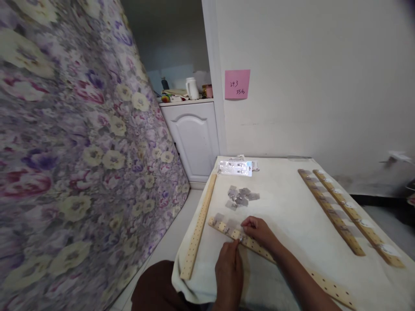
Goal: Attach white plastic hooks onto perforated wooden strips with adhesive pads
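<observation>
A pale wooden strip with rows of holes (262, 251) lies diagonally across the cloth, its far end bearing a few small shiny pieces with clear square backings. My left hand (229, 270) is below the strip, its fingers pinched together at the near edge, touching a small shiny piece (241, 237) there. Just above the same spot, my right hand (258, 230) has thumb and forefinger closed in a pinch; anything between them is too small to make out. My right forearm covers part of the strip. Beyond it lies a pile of small clear squares with shiny bits (239, 197).
A bare holed strip (198, 233) lies along the table's left side. Two darker strips (330, 209) (359, 220) carrying clear and white pieces lie at right. A clear package (234, 168) sits at the back. A floral curtain (97, 142) hangs at left.
</observation>
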Action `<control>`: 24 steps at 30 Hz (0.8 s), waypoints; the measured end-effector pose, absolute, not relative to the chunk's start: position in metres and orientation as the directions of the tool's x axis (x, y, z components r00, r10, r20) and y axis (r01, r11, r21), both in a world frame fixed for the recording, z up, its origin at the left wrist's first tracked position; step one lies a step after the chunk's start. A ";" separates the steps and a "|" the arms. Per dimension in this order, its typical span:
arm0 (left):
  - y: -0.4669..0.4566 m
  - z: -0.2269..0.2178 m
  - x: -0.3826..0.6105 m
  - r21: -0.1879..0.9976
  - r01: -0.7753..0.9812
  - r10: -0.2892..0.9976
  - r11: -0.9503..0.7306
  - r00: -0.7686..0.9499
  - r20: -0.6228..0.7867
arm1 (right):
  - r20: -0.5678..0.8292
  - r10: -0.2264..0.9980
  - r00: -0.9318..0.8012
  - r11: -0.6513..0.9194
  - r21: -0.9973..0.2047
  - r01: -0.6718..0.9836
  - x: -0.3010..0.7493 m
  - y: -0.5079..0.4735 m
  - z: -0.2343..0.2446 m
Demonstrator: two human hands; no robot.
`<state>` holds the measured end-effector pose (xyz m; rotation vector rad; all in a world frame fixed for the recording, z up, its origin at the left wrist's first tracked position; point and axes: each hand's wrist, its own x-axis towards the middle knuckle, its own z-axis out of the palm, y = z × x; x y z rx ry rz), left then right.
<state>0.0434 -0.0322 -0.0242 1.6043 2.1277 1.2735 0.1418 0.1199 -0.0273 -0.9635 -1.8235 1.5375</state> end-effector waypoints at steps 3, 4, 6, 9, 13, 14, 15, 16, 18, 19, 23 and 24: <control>-0.032 -0.026 0.043 0.705 0.707 0.854 0.049 -0.395 0.337 | -0.026 0.813 -0.581 0.096 -0.979 0.178 0.142 0.119 -0.027; -0.031 -0.027 0.043 0.700 0.712 0.855 0.049 -0.393 0.340 | -0.022 0.813 -0.582 0.103 -0.978 0.181 0.143 0.119 -0.027; -0.031 -0.028 0.043 0.692 0.720 0.857 0.051 -0.387 0.340 | -0.009 0.813 -0.582 0.128 -0.973 0.193 0.143 0.118 -0.026; -0.031 -0.030 0.043 0.680 0.731 0.864 0.057 -0.378 0.334 | 0.006 0.814 -0.581 0.156 -0.965 0.209 0.143 0.118 -0.027; -0.031 -0.031 0.044 0.645 0.761 0.870 0.072 -0.364 0.332 | 0.029 0.804 -0.594 0.175 -0.966 0.189 0.143 0.119 -0.032; -0.032 -0.031 0.044 0.633 0.770 0.868 0.076 -0.364 0.338 | 0.038 0.799 -0.600 0.181 -0.967 0.181 0.143 0.119 -0.033; -0.032 -0.031 0.044 0.623 0.778 0.866 0.076 -0.361 0.345 | 0.047 0.796 -0.604 0.190 -0.966 0.176 0.143 0.120 -0.035; -0.032 -0.031 0.044 0.616 0.784 0.865 0.075 -0.359 0.352 | 0.055 0.793 -0.607 0.201 -0.964 0.175 0.143 0.120 -0.036; -0.032 -0.031 0.044 0.608 0.791 0.861 0.072 -0.357 0.363 | 0.069 0.787 -0.613 0.224 -0.958 0.181 0.144 0.120 -0.037; -0.032 -0.031 0.044 0.604 0.794 0.859 0.071 -0.356 0.367 | 0.074 0.786 -0.614 0.234 -0.955 0.185 0.144 0.120 -0.036; -0.033 -0.033 0.044 0.590 0.805 0.854 0.068 -0.353 0.383 | 0.069 0.793 -0.605 0.242 -0.948 0.208 0.144 0.118 -0.033; -0.033 -0.033 0.044 0.588 0.806 0.853 0.068 -0.353 0.385 | 0.059 0.795 -0.604 0.232 -0.949 0.213 0.144 0.118 -0.031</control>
